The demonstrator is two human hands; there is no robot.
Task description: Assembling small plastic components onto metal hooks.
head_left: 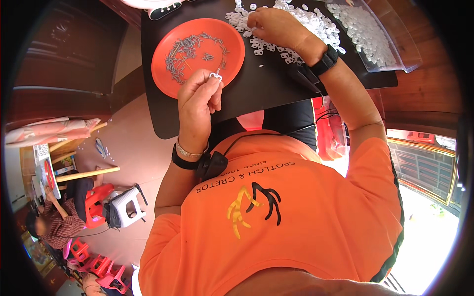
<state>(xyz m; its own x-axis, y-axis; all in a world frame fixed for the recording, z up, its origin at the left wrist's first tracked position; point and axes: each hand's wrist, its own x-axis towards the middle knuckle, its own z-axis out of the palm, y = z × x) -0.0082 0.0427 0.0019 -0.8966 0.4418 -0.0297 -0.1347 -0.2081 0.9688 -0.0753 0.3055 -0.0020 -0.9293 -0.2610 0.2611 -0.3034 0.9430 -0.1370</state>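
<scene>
My left hand (197, 101) pinches a small white plastic piece (216, 76) between thumb and fingertips. A thin grey pin stands up from that piece. This hand is at the near edge of a round orange-red plate (234, 47), which holds many loose grey pins (185, 45). Farther right, my right hand (279, 28) reaches over a spread-out heap of small white plastic pieces (318, 30), several of which show two holes. Its fingertips are pressed together at the heap's left side. What they hold, if anything, is hidden.
Everything lies on a black table (160, 111). A clear plastic tray (410, 60) of white round pieces stands at the right. A white shoe (164, 10) is at the far left edge. Another person (57, 222) sits at lower left, near a white stool (127, 207).
</scene>
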